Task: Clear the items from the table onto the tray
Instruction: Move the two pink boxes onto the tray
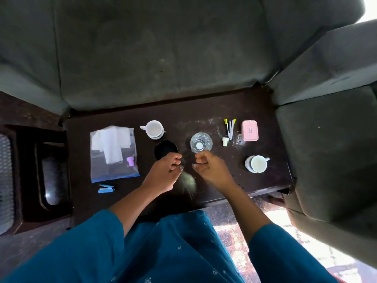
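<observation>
Left hand [165,170], right hand [211,166] curled above table [183,114], near glass [201,142].

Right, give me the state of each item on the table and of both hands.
Far cup: upright, handle left.
Near cup: upright, handle right.
Glass: upright, on the table.
Black cup: upright, open-topped.
Zip bag: lying flat.
Pink box: lid closed.
Left hand: fingers curled, holding nothing.
Right hand: fingers curled, holding nothing.

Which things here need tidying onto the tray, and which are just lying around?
To clear: zip bag, blue stapler, black round container, glass, far white cup, near white cup, pink box, yellow-tipped sticks.
Just there: grey sofa, table.
</observation>
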